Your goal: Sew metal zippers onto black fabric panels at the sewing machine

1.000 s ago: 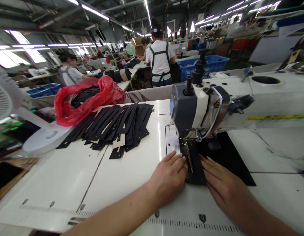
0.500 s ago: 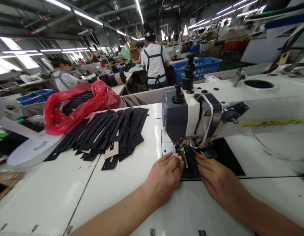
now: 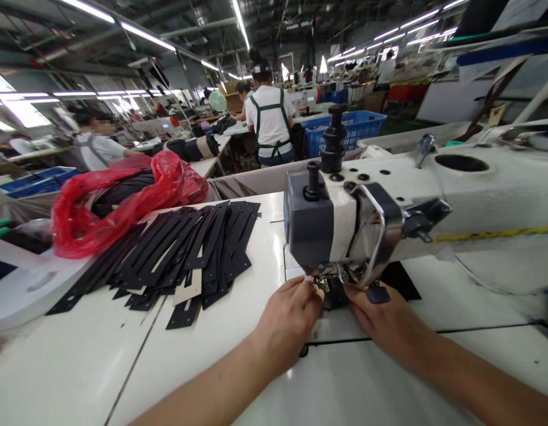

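A white and grey sewing machine [image 3: 345,219] stands on the white table [image 3: 203,355]. Under its needle lies a black piece with a gold zipper [image 3: 331,294], mostly hidden by the machine head and my hands. My left hand [image 3: 287,322] presses flat on the table with its fingertips at the piece's left edge. My right hand [image 3: 384,322] lies flat on the piece's right side, fingers reaching under the machine head. Neither hand grips anything.
A fanned pile of black cut strips [image 3: 176,254] lies left of the machine, with a red plastic bag [image 3: 118,198] behind it. A white fan base [image 3: 21,290] sits at far left. Other people work at tables behind, near a blue crate [image 3: 358,127].
Both hands have slid forward towards the needle with the black piece, so less of the piece shows. The view has moved closer to the machine.
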{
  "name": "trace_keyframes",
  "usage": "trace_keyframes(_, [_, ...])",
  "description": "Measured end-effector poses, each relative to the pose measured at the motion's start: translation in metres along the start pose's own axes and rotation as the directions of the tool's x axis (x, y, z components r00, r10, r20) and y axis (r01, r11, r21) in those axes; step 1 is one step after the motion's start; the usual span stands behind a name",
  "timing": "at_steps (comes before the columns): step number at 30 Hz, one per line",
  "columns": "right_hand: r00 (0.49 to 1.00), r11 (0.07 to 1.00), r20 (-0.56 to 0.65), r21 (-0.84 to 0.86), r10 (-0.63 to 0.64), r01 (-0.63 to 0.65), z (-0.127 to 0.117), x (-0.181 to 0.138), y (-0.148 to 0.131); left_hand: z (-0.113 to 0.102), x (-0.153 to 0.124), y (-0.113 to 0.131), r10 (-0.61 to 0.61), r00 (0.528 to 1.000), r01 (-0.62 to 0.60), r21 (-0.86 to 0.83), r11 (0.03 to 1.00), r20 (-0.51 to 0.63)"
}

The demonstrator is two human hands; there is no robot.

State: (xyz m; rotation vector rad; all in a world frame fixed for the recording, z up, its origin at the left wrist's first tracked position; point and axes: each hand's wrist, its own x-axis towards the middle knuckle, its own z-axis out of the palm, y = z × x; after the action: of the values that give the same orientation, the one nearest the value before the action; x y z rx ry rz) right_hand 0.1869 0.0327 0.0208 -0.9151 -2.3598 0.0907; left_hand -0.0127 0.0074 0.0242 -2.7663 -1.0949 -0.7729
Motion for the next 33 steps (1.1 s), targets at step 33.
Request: trace_keyframes(33, [0.999,0.998,-0.018,-0.026,0.051,-0.052,0.019,0.004,0.026,0.013,0.000,-0.010,-0.083,0.996,0.081,-0.045,0.996,-0.025])
